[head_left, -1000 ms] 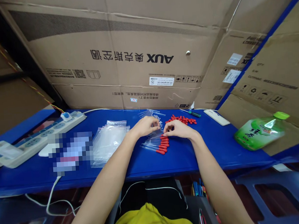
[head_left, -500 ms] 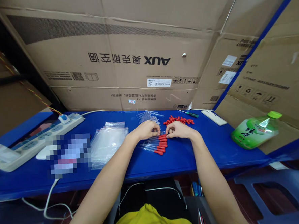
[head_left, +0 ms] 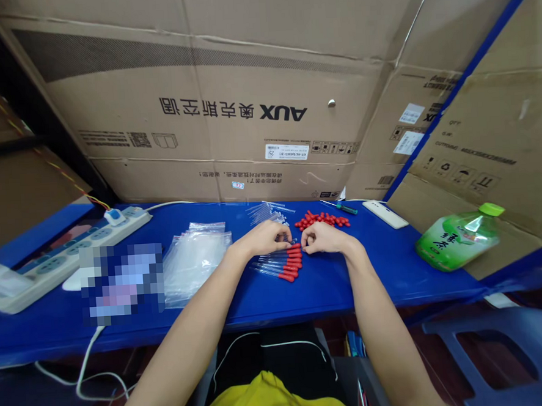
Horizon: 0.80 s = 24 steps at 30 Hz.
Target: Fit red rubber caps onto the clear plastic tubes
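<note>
My left hand [head_left: 269, 237] is closed in a pinch above a row of clear droppers with red rubber bulbs [head_left: 288, 267]. The tip of a clear dropper tube [head_left: 294, 242] shows at its fingers. Just to the right, my right hand [head_left: 323, 238] is closed too, fingertips pressed together and facing the left hand; whatever they hold is hidden. Loose red rubber bulbs [head_left: 323, 219] lie in a heap beyond the right hand. Behind the left hand is a pile of bare clear tubes [head_left: 266, 212], partly covered by that hand.
Clear zip bags [head_left: 196, 262] lie left of my forearm, beside a blurred-out phone [head_left: 126, 282] and a power strip [head_left: 90, 248]. At the right are a screwdriver [head_left: 346, 209], a white flat object [head_left: 385, 214] and a green bottle [head_left: 459, 237]. Cardboard [head_left: 225, 59] walls the blue table's back.
The two hands stay almost in place, fingertips close together. The right hand's fingers have shifted slightly; the row of bulbed droppers looks the same.
</note>
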Each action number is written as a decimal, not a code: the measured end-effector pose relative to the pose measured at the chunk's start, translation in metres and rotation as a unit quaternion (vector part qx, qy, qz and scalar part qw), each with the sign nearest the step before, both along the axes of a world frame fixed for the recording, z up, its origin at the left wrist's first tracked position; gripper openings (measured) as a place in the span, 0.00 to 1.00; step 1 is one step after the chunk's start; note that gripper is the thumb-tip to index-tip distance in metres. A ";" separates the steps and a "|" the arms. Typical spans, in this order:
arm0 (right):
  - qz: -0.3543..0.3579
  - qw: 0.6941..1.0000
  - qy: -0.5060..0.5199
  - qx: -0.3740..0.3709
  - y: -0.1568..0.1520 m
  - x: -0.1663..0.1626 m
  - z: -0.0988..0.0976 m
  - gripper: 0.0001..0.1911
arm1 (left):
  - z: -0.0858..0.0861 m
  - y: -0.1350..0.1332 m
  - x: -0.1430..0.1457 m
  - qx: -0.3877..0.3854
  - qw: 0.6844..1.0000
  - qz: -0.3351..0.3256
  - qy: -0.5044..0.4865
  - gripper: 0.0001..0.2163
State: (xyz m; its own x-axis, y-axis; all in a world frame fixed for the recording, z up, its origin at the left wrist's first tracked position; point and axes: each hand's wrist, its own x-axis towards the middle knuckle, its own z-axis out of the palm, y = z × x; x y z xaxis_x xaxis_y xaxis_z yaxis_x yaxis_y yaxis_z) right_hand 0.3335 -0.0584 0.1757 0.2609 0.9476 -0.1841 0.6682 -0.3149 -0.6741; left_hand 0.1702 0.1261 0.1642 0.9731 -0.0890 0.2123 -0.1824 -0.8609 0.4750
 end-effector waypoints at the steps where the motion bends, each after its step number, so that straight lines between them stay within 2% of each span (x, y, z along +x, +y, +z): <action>1: 0.001 1.000 0.016 0.000 -0.001 0.001 0.000 0.07 | -0.001 0.000 0.000 -0.001 1.000 -0.002 0.002 0.07; 9: 0.006 0.991 0.128 0.029 -0.009 0.003 0.008 0.06 | -0.004 0.004 0.001 0.002 1.000 -0.008 0.002 0.05; 12: -0.013 0.986 0.147 0.077 -0.010 0.003 0.012 0.08 | -0.002 0.002 0.001 0.004 1.000 -0.012 -0.004 0.05; 19: -0.079 0.965 0.122 0.217 -0.009 0.007 0.014 0.11 | -0.002 -0.002 0.001 -0.011 0.999 -0.029 -0.005 0.06; 24: -0.140 0.946 0.093 0.278 -0.003 0.010 0.011 0.11 | -0.003 -0.001 0.002 -0.007 1.000 -0.002 -0.010 0.06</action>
